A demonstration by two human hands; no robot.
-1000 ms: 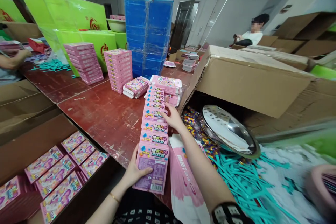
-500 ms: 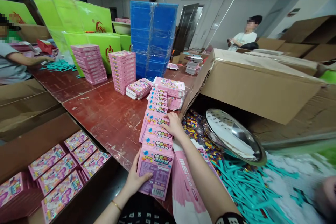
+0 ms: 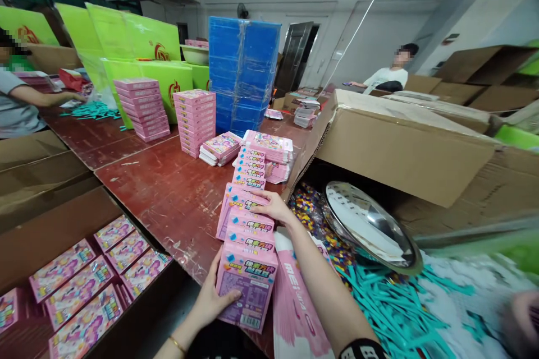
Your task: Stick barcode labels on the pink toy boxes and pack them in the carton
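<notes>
A row of pink boxes (image 3: 249, 225) leans in overlapping order along the red table, running away from me. My left hand (image 3: 217, 291) grips the nearest box (image 3: 244, 300) by its left side, thumb across the purple back face. Farther up the row, my right hand (image 3: 272, 207) rests on the box tops from the right, fingers spread. Beyond the row lies a pile of flat pink cartons (image 3: 269, 143). Beneath my right forearm are more flat pink-and-white cartons (image 3: 295, 303).
Stacked pink boxes (image 3: 197, 123) stand before green boxes (image 3: 138, 33) and a blue bin stack (image 3: 244, 67). An open carton (image 3: 400, 134) at right shelters a metal bowl (image 3: 370, 224) near turquoise sticks (image 3: 391, 314). Packed boxes (image 3: 80, 286) fill a lower-left carton. Two people are farther off.
The view has tilted up slightly. My right hand has shifted slightly along the row, its fingers more extended. My left hand keeps its hold. The person at back right has stretched out an arm.
</notes>
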